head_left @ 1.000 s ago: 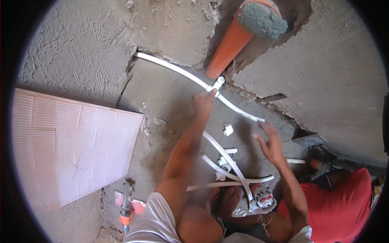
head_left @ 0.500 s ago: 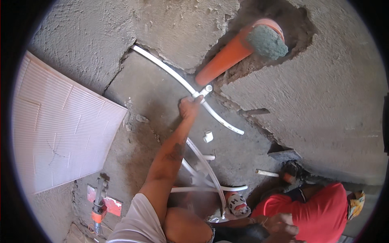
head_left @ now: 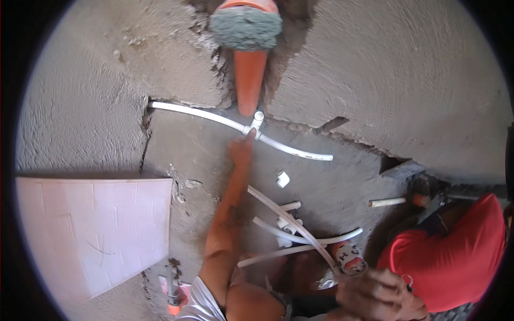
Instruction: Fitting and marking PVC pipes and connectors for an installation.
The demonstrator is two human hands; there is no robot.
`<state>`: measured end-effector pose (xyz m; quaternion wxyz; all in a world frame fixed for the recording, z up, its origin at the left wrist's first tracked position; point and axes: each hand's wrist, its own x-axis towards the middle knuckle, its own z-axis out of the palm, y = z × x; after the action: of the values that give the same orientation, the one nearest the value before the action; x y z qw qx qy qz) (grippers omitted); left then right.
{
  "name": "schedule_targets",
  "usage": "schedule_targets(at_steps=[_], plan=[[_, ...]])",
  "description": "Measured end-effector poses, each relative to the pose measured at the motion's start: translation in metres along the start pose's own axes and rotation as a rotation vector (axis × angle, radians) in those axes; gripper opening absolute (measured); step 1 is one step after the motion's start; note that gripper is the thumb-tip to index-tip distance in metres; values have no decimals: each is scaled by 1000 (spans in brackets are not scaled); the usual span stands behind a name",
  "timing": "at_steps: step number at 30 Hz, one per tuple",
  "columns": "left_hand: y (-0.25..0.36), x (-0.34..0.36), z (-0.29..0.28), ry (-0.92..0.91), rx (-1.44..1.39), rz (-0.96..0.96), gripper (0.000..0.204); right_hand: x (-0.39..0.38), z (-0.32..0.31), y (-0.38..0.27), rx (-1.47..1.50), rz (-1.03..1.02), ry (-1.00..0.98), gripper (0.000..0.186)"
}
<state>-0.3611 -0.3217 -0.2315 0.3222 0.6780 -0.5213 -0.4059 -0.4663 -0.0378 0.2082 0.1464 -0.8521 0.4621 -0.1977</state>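
My left hand (head_left: 241, 152) is stretched far forward, its fingers closed on a white plastic pipe tee (head_left: 256, 124). Lengths of white pipe (head_left: 199, 112) run out from both sides of the tee along the foot of the wall, and its open branch points toward an orange pipe. Close to the lower edge is my right hand (head_left: 372, 295), with bent fingers blurred by motion. Whether anything is in it I cannot make out. A loose white elbow fitting (head_left: 282, 179) lies on the floor nearer to me than the tee.
An orange pipe (head_left: 249, 80) capped with grey mortar (head_left: 246, 28) stands in a wall recess. Loose white pipes (head_left: 297, 249), fittings and a small printed can (head_left: 349, 258) lie near my knee. A person in red (head_left: 444, 251) crouches at right. A ribbed pale panel (head_left: 96, 230) is at left.
My view has turned, so the orange pipe and tee appear farther left. The left hand stays on the tee. My right hand has come higher into view.
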Motion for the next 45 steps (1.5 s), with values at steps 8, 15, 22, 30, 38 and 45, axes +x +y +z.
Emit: schedule_targets(at_steps=[8,15,22,30,38,45], plan=[[43,-24,-10,-101,-87,-189,49,9,-17,6,-94,217,-405,49],[52,-15,-31,-225,-258,-406,43,-7,-7,11,-82,172,-227,57],[46,-19,-18,-280,-426,-459,42,1,-5,12,11,143,-254,52],[-53,19,-24,10,512,159,81,16,36,26,267,378,-277,35],[36,-16,-38,-31,-26,-90,49,90,168,165,599,932,51,37],[42,-16,-32,-128,-149,-140,47,141,304,280,825,1341,779,16]])
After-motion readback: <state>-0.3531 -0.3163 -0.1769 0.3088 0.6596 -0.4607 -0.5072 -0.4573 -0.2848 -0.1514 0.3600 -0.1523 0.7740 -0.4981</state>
